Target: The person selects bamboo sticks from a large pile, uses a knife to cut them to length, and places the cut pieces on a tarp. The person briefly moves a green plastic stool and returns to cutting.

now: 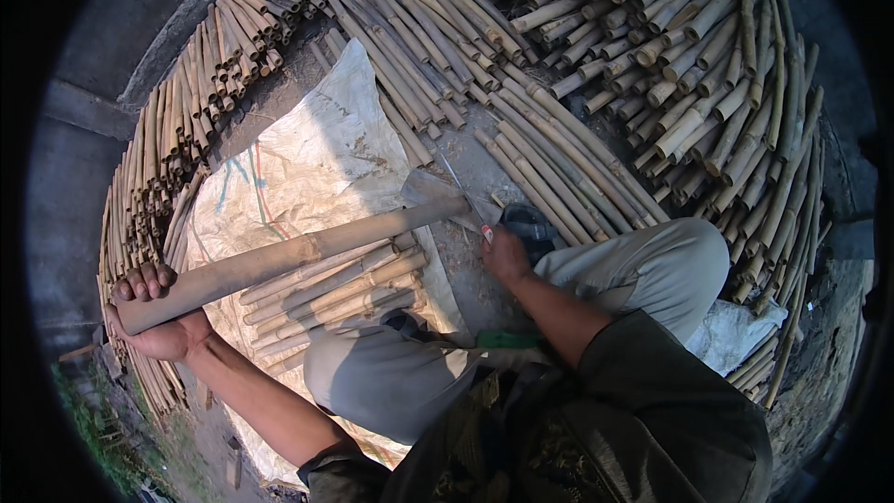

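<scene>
My left hand (156, 313) is wrapped round the near left end of a thick bamboo pole (298, 253), thumb below and fingers over the top. The pole slants up to the right across my lap side, over a row of shorter bamboo pieces (340, 289). My right hand (506, 256) is closed on the red handle of a thin-bladed saw (460, 183). Its narrow blade points away from me and passes close by the pole's far end; whether they touch I cannot tell. A dark shoe (529, 224) shows beside my right hand.
A whitish woven sack sheet (307, 154) is spread under the pole and the short pieces. Several long bamboo poles (568, 163) lie on the ground ahead to the right. Large stacks of cut bamboo (689, 65) curve round the far and right sides, with another stack (191, 102) along the left wall.
</scene>
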`<action>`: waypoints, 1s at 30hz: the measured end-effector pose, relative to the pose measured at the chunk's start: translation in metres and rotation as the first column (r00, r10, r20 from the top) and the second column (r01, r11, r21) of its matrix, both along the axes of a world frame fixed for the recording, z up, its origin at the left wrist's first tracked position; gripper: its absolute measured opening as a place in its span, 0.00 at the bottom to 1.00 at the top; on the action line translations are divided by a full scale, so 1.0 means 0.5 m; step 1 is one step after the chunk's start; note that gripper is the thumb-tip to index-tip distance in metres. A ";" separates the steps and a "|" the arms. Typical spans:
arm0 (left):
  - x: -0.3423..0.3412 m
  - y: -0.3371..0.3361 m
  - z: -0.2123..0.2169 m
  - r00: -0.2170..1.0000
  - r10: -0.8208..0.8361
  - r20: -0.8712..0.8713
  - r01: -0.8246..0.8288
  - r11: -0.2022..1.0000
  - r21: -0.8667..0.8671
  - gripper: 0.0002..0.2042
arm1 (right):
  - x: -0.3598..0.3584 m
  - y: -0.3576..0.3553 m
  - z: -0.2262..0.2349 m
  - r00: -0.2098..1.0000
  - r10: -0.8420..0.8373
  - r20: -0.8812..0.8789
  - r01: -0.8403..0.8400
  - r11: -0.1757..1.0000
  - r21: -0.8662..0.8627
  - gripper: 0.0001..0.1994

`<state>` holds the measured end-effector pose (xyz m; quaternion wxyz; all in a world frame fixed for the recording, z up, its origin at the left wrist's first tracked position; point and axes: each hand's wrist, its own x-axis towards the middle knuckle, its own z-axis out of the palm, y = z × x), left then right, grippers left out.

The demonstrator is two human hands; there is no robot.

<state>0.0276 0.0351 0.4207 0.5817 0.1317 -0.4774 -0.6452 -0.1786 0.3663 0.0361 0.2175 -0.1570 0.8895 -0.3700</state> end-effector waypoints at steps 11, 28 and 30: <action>0.090 0.001 -0.031 0.985 -0.098 -0.143 0.083 0.991 -0.108 0.30 | 0.008 0.012 0.033 0.992 0.115 0.052 -0.116 0.993 0.017 0.17; 0.145 0.016 -0.062 0.982 0.071 -0.172 -0.077 0.997 -0.028 0.19 | 0.012 0.008 -0.003 0.993 0.121 -0.018 -0.121 0.992 -0.019 0.13; 0.150 0.007 -0.064 0.978 -0.052 -0.204 0.032 0.995 -0.098 0.20 | 0.012 0.007 -0.002 0.997 0.043 0.059 -0.044 0.999 0.026 0.13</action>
